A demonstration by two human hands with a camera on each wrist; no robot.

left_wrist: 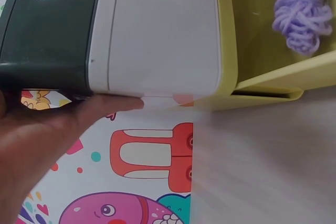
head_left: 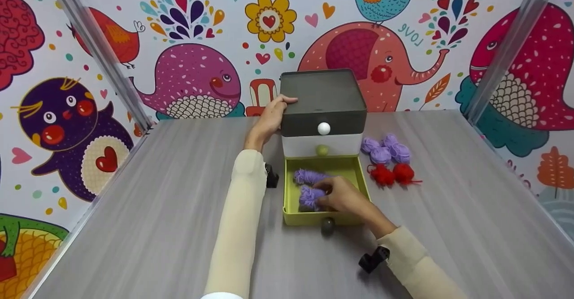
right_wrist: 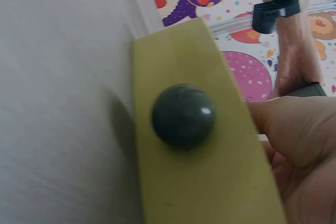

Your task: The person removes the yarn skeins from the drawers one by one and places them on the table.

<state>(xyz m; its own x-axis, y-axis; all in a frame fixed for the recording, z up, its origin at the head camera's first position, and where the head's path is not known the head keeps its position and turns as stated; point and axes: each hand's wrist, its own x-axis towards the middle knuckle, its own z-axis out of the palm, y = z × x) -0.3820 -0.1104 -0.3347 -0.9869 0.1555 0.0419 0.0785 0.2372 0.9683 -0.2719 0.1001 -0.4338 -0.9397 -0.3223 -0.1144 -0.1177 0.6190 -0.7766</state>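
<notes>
A small drawer cabinet stands upright, with dark, white and yellow-green tiers. Its lowest drawer is pulled out and bears a dark round knob. Inside lie two purple yarn bundles, a rear one and a front one. My right hand reaches over the drawer's front wall and pinches the front bundle. My left hand rests against the cabinet's upper left side, with fingers on the dark top. In the left wrist view, one straight digit lies along the side.
To the right of the cabinet, several purple yarn balls sit on the grey table, with two red yarn balls in front of them. A patterned wall stands behind, and metal posts rise at the sides.
</notes>
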